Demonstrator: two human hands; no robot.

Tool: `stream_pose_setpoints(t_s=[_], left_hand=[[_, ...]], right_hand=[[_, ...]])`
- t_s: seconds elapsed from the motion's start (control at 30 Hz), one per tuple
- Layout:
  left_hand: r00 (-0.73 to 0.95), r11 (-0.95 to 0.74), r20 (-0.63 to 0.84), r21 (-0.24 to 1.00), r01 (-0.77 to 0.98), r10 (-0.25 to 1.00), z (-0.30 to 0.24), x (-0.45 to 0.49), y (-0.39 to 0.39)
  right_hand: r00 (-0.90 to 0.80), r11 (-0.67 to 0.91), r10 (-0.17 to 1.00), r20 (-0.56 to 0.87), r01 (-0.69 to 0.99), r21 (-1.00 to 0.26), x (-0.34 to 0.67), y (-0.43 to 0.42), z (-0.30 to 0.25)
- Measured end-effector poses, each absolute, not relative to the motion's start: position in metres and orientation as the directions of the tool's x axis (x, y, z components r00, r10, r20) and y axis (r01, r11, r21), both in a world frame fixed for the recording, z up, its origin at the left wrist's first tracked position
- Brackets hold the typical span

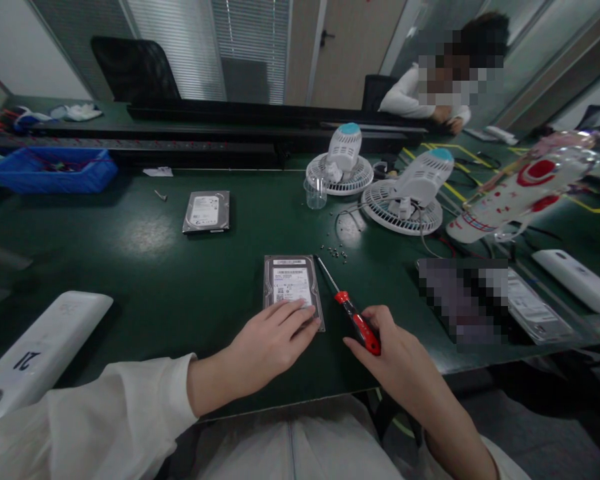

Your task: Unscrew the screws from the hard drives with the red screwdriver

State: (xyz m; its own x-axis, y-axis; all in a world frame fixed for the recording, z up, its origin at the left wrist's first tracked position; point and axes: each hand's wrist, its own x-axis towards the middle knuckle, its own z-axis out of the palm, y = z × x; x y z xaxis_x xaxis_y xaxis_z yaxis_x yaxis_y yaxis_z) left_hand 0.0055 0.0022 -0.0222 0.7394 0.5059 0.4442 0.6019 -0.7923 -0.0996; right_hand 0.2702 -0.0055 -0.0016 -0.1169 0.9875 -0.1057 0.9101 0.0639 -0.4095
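A hard drive (291, 283) lies label-up on the green table (180, 280) near its front edge. My left hand (275, 340) rests flat on the drive's near end, fingers stretched out. Just right of the drive, a red-handled screwdriver (350, 312) lies on the table with its tip pointing away from me. My right hand (393, 347) is closed around the screwdriver's handle. Several small screws (334, 252) lie loose beyond the screwdriver's tip.
A second hard drive (207, 212) lies farther back on the left. Two small white fans (343, 163) (410, 197) and a clear cup (315, 193) stand at the back right. A blue bin (50, 170) sits far left, and a white device (35, 353) near left. Another person sits beyond the table.
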Motion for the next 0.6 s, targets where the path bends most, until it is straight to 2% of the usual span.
stream_pose_setpoints(t_s=[0.13,0.3,0.37,0.47,0.6], left_hand=[[0.731,-0.791,0.458,-0.090,0.605,0.506,-0.021,0.005,0.001],[0.732,-0.794,0.462,-0.090,0.601,0.501,-0.021,0.005,0.001],[0.737,-0.790,0.446,-0.100,0.605,0.507,-0.022,0.006,0.002],[0.742,-0.786,0.428,-0.109,0.609,0.515,-0.023,0.007,0.003],[0.747,-0.789,0.417,-0.105,0.605,0.518,-0.023,0.007,0.003]], right_hand=[[-0.101,0.136,0.990,0.094,0.833,-0.536,0.280,-0.007,0.002],[-0.045,0.288,0.893,0.449,0.823,-0.490,0.296,-0.011,0.013],[0.005,0.282,0.858,0.514,0.832,-0.479,0.301,-0.014,0.017],[0.144,0.245,0.811,0.567,0.796,-0.553,0.305,-0.017,0.023],[0.257,0.374,0.713,0.652,0.647,-0.664,0.310,-0.012,0.039]])
